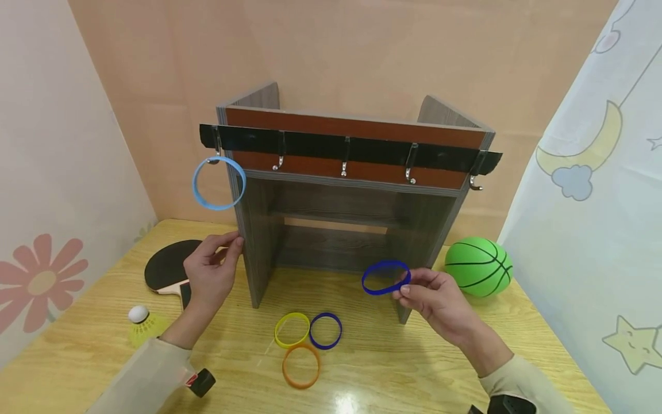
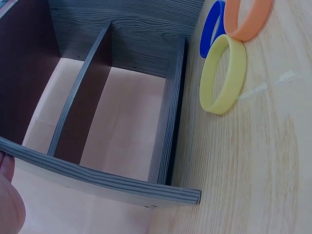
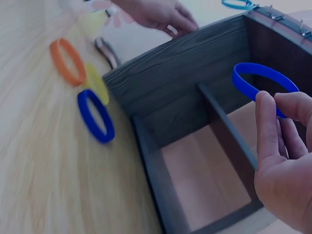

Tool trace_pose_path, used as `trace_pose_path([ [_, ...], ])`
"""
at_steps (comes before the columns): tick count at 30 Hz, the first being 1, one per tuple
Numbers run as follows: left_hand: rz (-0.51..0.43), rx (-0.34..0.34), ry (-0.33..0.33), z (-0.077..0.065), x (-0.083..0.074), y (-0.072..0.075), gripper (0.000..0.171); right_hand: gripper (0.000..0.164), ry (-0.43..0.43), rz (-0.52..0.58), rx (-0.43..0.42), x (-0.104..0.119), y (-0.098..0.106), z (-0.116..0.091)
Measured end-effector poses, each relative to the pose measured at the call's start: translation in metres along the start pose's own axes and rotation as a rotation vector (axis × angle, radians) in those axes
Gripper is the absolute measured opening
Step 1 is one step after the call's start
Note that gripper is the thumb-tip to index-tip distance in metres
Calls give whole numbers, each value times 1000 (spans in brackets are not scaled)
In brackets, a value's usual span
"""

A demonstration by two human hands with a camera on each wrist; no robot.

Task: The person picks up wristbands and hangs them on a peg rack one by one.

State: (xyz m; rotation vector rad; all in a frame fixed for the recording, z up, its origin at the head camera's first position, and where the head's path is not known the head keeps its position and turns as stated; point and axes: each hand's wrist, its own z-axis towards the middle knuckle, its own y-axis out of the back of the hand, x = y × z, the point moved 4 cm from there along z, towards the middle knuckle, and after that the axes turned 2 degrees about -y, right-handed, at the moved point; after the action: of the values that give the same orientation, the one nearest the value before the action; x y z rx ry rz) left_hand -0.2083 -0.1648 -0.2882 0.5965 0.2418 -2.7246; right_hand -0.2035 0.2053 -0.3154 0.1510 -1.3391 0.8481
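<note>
My right hand [image 1: 439,302] pinches a dark blue wristband [image 1: 387,278] between thumb and fingers, in front of the shelf's right side panel. The right wrist view has this blue band [image 3: 246,87] held in the air before the shelf's open bays. With its fingertips, my left hand [image 1: 212,270] touches the outer face of the left side panel [image 1: 254,247] of the grey wooden shelf. A light blue wristband [image 1: 195,187] hangs from the leftmost hook of the black strip [image 1: 315,144]. Yellow [image 1: 276,333], blue [image 1: 339,333] and orange [image 1: 284,374] wristbands lie on the table.
A black table tennis bat [image 1: 168,267] and a yellow shuttlecock [image 1: 145,330] lie left of the shelf. On the right is a green ball [image 1: 478,267] with black lines. Several bare metal hooks [image 1: 343,168] line the strip's middle and right.
</note>
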Motion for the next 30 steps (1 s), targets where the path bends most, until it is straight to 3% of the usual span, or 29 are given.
trace_pose_path([
  [8,-18,-4,3,0,2,0,11,28,36,39,-56,10,-19,15],
  [19,-23,-5,10,0,1,-2,12,25,123,70,-5,18,-52,45],
  [30,-26,-19,-2,-1,4,0,10,17,81,95,-60,19,-87,78],
])
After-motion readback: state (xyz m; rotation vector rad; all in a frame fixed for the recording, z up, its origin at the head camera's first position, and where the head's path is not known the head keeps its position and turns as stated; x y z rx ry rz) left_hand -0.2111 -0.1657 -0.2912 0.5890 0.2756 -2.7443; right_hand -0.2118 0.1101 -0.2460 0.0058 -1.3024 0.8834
